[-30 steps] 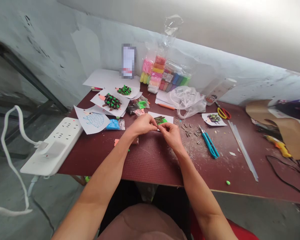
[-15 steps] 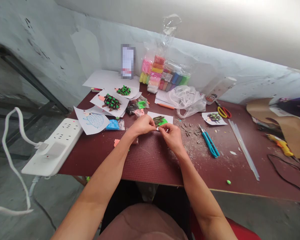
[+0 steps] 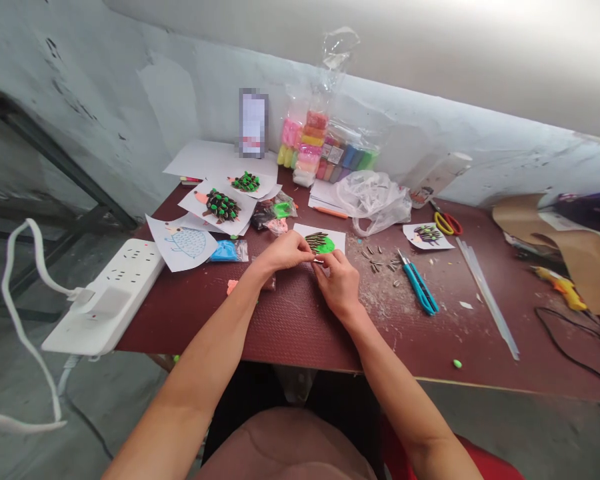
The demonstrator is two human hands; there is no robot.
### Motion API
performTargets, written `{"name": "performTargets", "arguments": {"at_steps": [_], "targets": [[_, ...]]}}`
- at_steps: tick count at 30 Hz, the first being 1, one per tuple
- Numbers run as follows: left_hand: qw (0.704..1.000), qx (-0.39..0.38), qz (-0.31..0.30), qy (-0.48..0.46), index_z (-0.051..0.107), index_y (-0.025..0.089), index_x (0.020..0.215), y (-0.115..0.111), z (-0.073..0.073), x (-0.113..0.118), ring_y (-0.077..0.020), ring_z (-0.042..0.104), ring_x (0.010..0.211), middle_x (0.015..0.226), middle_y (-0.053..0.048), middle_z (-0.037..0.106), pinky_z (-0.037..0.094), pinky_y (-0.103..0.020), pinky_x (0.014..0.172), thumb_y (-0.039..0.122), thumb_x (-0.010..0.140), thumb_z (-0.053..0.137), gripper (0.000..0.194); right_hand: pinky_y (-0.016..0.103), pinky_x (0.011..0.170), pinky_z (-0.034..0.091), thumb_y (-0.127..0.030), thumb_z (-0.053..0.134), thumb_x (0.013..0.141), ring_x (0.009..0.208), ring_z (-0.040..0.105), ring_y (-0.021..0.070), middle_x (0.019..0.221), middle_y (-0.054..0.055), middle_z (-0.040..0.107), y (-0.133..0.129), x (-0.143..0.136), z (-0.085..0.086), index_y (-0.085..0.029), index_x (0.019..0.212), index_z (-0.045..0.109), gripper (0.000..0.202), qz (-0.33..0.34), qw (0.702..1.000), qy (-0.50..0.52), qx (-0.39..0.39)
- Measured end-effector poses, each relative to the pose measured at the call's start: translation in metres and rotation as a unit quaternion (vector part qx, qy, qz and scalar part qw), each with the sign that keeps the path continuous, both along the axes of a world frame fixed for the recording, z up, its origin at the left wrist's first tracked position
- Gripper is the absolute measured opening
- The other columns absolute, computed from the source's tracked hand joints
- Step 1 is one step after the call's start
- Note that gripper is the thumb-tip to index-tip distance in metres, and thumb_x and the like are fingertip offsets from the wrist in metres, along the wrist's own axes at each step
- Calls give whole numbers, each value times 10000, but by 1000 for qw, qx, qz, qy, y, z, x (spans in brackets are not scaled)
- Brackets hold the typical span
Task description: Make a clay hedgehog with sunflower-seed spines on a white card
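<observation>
My left hand [image 3: 291,252] is closed in a pinch at the near edge of a white paper [image 3: 339,232]. Close against its fingertips, my right hand [image 3: 341,279] is pinched too. A small pale sliver [image 3: 319,261] shows between the two sets of fingertips, too small to name. On the paper lies a flat patch of green clay [image 3: 326,245], its left part covered with dark striped seeds [image 3: 316,239] set in rows. Loose sunflower seeds [image 3: 375,259] are scattered just right of my right hand, beside a blue utility knife [image 3: 420,285].
Finished-looking hedgehog pictures [image 3: 223,205] and a blue hedgehog drawing [image 3: 185,243] lie left, near a blue clay packet [image 3: 225,251] and a power strip [image 3: 107,293]. Bagged clay [image 3: 313,143] stands at the back. Scissors [image 3: 447,223], clear glue sticks [image 3: 487,300] and a glue gun [image 3: 560,288] lie right.
My right hand has shifted slightly left and nearer to me, its fingertips now below the left ones. My left hand stays almost in place, still pinched.
</observation>
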State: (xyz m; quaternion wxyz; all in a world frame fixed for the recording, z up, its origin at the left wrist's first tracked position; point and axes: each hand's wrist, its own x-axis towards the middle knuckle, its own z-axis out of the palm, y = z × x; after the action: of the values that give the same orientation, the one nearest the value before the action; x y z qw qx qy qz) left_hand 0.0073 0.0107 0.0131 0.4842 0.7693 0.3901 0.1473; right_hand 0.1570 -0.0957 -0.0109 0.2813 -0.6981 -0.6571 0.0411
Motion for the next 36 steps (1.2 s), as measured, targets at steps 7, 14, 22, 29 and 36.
{"name": "performTargets", "arguments": {"at_steps": [7, 14, 22, 29, 36], "targets": [[1000, -16, 2, -18, 753, 93, 670, 1, -1, -1, -114, 447, 586, 539, 21, 555, 290, -233, 551, 292, 687, 650, 225, 246, 662, 437, -302, 593, 1005, 850, 674, 184, 996, 74, 715, -1, -4, 1, -242, 1060, 738, 166, 8, 998, -55, 23], [996, -58, -35, -55, 771, 111, 697, 3, 3, -7, -120, 488, 603, 581, 9, 620, 340, -230, 575, 304, 695, 656, 225, 252, 696, 462, -293, 590, 1013, 842, 688, 179, 988, 75, 725, 0, -3, 0, -244, 1070, 757, 183, 24, 999, -30, 26], [997, -43, -39, -47, 774, 120, 712, 3, 4, -7, -119, 502, 606, 618, 0, 652, 353, -225, 579, 276, 721, 653, 197, 270, 734, 481, -306, 599, 998, 800, 674, 173, 927, 54, 711, 2, 3, -2, -243, 993, 780, 191, 26, 998, 38, 40], [994, 75, 13, 74, 809, 133, 756, 4, -1, -8, -144, 527, 611, 627, -25, 666, 346, -252, 588, 183, 762, 596, 220, 258, 655, 402, -297, 573, 1001, 801, 646, 175, 936, 61, 703, 3, 3, -4, -243, 969, 774, 210, 2, 999, -37, 10], [979, 122, 53, 154, 846, 187, 873, 0, 0, -6, -228, 683, 796, 798, -87, 777, 469, -280, 736, 188, 784, 618, 245, 266, 582, 268, -309, 522, 1032, 724, 585, 153, 892, 56, 696, 8, -2, -8, -242, 911, 758, 273, 14, 993, -118, -24]]}}
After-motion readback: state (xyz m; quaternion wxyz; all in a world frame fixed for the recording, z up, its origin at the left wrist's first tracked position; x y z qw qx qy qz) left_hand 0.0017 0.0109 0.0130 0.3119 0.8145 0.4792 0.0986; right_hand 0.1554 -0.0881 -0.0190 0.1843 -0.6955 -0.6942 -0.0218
